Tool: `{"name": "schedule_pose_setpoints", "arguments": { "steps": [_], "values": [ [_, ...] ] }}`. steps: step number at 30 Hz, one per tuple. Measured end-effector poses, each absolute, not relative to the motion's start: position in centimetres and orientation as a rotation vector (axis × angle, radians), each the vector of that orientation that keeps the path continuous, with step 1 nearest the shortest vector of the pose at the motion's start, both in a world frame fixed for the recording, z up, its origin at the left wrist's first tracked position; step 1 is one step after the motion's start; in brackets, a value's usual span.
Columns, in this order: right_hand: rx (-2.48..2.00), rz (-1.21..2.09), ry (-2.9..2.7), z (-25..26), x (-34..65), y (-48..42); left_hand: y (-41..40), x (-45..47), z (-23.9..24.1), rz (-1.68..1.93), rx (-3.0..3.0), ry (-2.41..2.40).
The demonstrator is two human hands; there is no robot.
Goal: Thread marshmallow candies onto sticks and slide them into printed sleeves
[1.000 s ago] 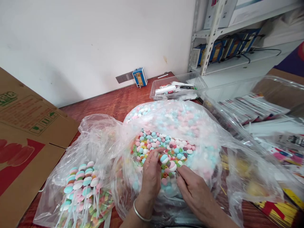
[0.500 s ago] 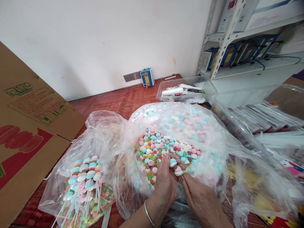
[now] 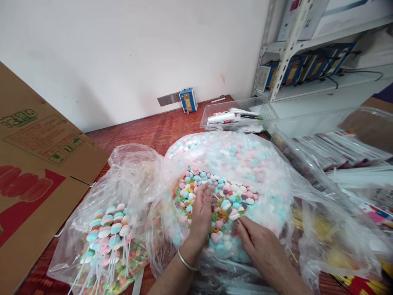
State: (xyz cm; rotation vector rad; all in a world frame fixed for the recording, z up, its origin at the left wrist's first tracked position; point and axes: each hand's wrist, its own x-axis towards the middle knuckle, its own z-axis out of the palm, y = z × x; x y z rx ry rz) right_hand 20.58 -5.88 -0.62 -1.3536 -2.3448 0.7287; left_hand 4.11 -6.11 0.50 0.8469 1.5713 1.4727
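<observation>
The left grip (image 3: 202, 214) has drawn away from the candy stack (image 3: 229, 209), which it cupped half a second ago, and now sits to its left over the loose candies (image 3: 238, 188). Its fingers are partly hidden, so whether it holds anything I cannot tell. The right grip (image 3: 260, 244) stays pinched on the stack's near end; the stack juts up and left from those fingertips. Well left of both grips, the stick candies (image 3: 115, 223) lie unchanged on the table (image 3: 132, 133).
</observation>
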Motion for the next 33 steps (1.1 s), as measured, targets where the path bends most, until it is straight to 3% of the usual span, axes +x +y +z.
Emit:
{"name": "schedule_pose_setpoints", "arguments": {
  "steps": [5, 14, 23, 33],
  "values": [
    [-1.422, 0.818, -2.303, -0.6, 21.2, -5.6, -3.5, -2.6, 1.3, 1.205, 1.594, 2.200],
    [-1.427, 0.878, -2.259, -0.8, 21.0, -5.5, -0.2, -3.8, 1.5, 0.995, 1.717, 2.476],
    [-1.440, 0.924, -2.266, -0.5, 20.8, -5.3, 2.0, -4.6, 1.2, 1.044, 1.795, 2.252],
    [-1.443, 0.950, -2.247, -0.6, 21.0, -5.4, -0.3, -3.9, 2.2, 1.213, 1.242, 1.887]
  ]
}}
